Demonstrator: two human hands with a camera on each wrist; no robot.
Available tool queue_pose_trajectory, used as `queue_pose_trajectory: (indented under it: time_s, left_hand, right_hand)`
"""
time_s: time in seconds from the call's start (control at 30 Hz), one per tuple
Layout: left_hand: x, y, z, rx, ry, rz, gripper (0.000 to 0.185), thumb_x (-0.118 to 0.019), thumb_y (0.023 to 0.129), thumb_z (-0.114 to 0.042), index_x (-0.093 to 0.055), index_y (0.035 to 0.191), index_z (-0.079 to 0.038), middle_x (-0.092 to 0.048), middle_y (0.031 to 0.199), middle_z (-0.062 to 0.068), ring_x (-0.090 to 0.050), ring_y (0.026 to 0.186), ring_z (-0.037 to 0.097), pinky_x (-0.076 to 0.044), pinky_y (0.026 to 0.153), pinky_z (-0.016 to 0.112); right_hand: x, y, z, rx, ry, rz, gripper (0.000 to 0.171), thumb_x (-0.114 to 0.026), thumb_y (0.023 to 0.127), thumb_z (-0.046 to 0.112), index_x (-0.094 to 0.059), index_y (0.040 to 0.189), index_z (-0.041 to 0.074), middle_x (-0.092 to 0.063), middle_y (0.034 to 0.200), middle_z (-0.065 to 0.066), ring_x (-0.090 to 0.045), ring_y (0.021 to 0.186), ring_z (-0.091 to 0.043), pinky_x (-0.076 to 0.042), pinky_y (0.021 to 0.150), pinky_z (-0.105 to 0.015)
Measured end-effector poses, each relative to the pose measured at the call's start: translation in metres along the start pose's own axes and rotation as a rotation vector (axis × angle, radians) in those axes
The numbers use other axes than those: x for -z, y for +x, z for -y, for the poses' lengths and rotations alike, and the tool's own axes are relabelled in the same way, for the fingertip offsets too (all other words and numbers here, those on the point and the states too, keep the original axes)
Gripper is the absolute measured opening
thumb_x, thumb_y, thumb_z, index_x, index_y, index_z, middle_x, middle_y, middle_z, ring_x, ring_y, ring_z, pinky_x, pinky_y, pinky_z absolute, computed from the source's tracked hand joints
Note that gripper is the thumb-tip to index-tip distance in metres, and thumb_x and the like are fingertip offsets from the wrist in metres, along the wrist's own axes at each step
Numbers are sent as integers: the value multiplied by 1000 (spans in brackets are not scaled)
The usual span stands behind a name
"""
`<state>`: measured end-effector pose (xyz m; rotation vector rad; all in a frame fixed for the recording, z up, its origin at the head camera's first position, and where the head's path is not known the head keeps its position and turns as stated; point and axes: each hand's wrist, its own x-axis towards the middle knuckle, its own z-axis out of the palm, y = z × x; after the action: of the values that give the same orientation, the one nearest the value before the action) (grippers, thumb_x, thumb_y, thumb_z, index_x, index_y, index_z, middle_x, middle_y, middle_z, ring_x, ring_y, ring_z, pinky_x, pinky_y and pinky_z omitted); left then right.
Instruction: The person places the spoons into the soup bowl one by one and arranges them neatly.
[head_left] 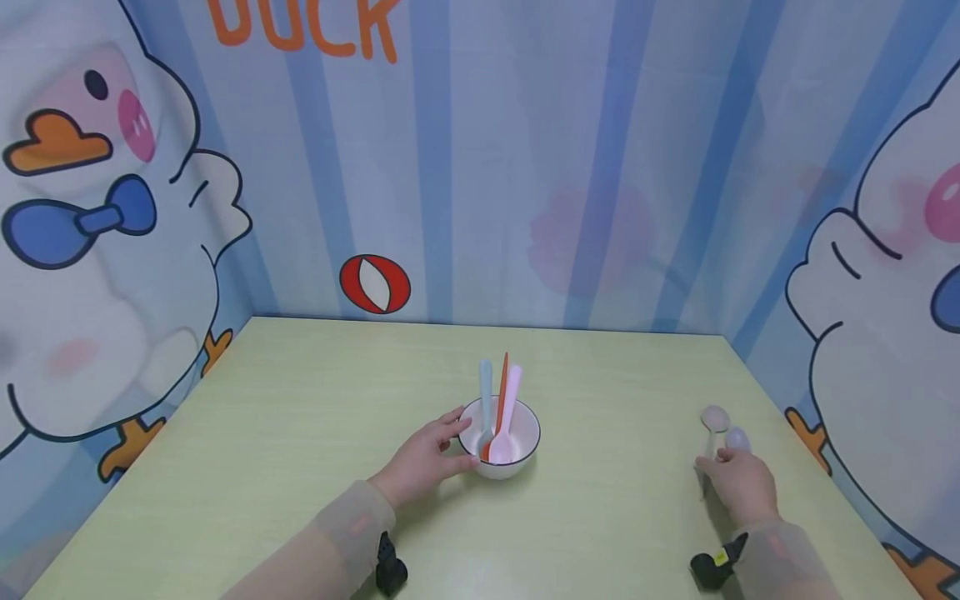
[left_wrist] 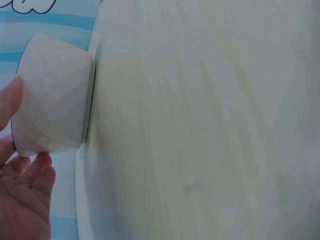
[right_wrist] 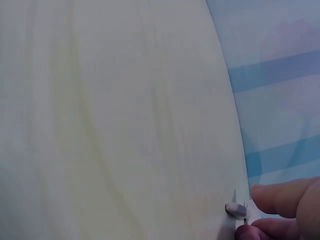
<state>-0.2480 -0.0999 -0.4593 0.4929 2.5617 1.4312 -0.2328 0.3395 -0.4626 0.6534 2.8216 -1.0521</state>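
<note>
Two hands are working on the pale green table (head_left: 300, 433).

Head view: the left hand (head_left: 431, 458) is cupping the near-left side of the white bowl (head_left: 502, 468), which is sitting about mid-table. Its fingers are curving round the wall, thumb side towards the rim. Three spoons are leaning in the bowl with handles pointing away: a blue spoon (head_left: 486, 383), an orange spoon (head_left: 502, 375) and a pink spoon (head_left: 512, 392). Well apart to the right, the right hand (head_left: 742, 487) is lying over the handles of two loose spoons on the table. These are a beige spoon (head_left: 715, 418) and, just beside it, a lavender spoon (head_left: 738, 437), both with bowls facing away.

Left wrist view: the bowl (left_wrist: 52, 100) is showing a matte, faceted white wall and a dark rim line. The left hand (left_wrist: 25, 200) is touching it with a fingertip at the foot and the thumb higher up, in a light bracing hold rather than a lift.

Right wrist view: the right hand (right_wrist: 290, 210) is closing thumb and finger on a thin grey-white piece, apparently a spoon handle end, low against the table (right_wrist: 100, 125). Which of the two spoons it is, I cannot tell.

Judgement: a loose spoon is being picked up while the bowl is being steadied. Next, the thin handle needs a firm pinch and a clean lift, leaving the neighbouring spoon undisturbed.
</note>
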Motion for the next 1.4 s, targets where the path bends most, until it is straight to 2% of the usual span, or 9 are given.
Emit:
queue_pose_trajectory:
  time_s: [0.27,0.57,0.8,1.07,1.23,1.4]
  left_hand:
    - [0,0,-1,11,-3,4,71,-75,84,-33,-44,145,-12,-26,157,2,-42,131,38,-38,107,45]
    - [0,2,1,17,-8,9,72,-75,84,-34,-44,145,-13,-26,157,1,-43,131,38,-39,106,45]
    - [0,2,2,15,-4,9,72,-75,84,-35,-44,145,-12,-27,157,1,-43,131,38,-39,106,45]
    - [0,1,1,7,-10,7,72,-75,84,-34,-44,145,-11,-26,157,2,-42,132,38,-38,107,45]
    - [0,1,2,-2,-17,4,71,-75,85,-32,-45,145,-11,-27,157,1,-40,134,34,-37,107,44]
    - [-1,0,2,-5,-23,2,70,-75,85,-32,-44,145,-11,-27,157,0,-40,134,34,-37,107,44]
  right_hand:
    - [1,-2,4,9,-39,25,46,-60,93,16,-51,124,-16,-54,121,-34,-54,104,-45,-50,79,-50]
    - [-3,-2,3,-2,0,26,42,-55,93,8,-48,127,-16,-53,121,-34,-52,107,-46,-49,80,-51]
    - [-2,-2,3,29,-20,18,41,-53,91,4,-50,126,-17,-53,121,-35,-55,103,-44,-52,74,-47]
    - [-3,-2,4,55,-75,3,41,-52,90,4,-51,125,-16,-52,124,-34,-51,109,-47,-48,84,-53]
    - [-2,-3,2,65,-93,-12,38,-58,91,10,-53,118,-16,-57,113,-33,-54,100,-45,-48,78,-50]
    - [1,-6,3,59,-94,-1,31,-62,90,13,-58,107,-14,-62,96,-25,-57,86,-35,-47,69,-43]
